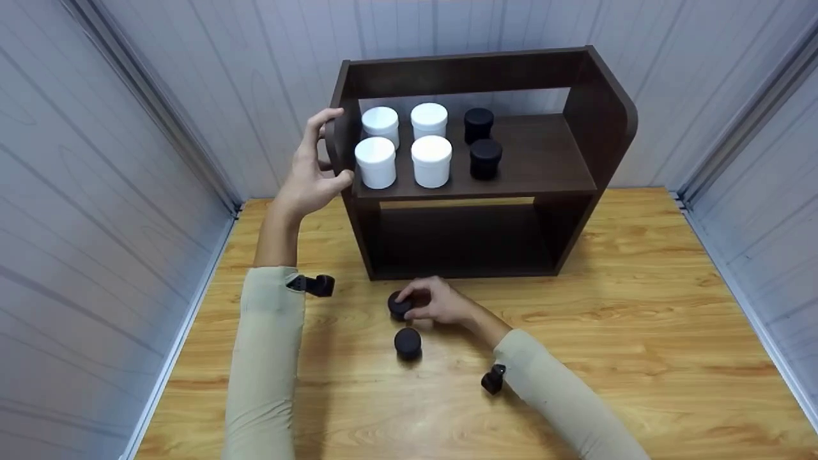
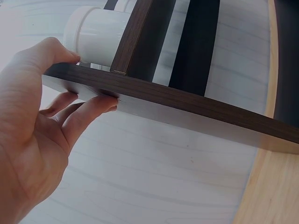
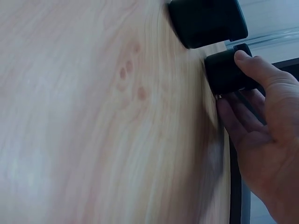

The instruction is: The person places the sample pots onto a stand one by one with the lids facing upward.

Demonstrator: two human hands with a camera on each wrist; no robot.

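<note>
A dark brown shelf unit (image 1: 578,147) stands on the wooden table (image 1: 639,306). My left hand (image 1: 329,148) grips its left side panel (image 2: 187,105), thumb on one face and fingers on the other. Near the shelf's foot, my right hand (image 1: 422,300) curls round a small black jar (image 1: 399,306) that sits on the table. A second black jar (image 1: 408,342) stands just in front of it, free. In the right wrist view my fingers (image 3: 247,116) wrap the held jar (image 3: 226,72), with the other jar (image 3: 208,21) close beside it.
On the upper shelf stand several white jars (image 1: 431,160) at the left and two black jars (image 1: 486,158) in the middle; one white jar (image 2: 93,35) shows in the left wrist view. The lower compartment (image 1: 460,239) holds nothing visible. Grey panel walls (image 1: 96,191) enclose the table.
</note>
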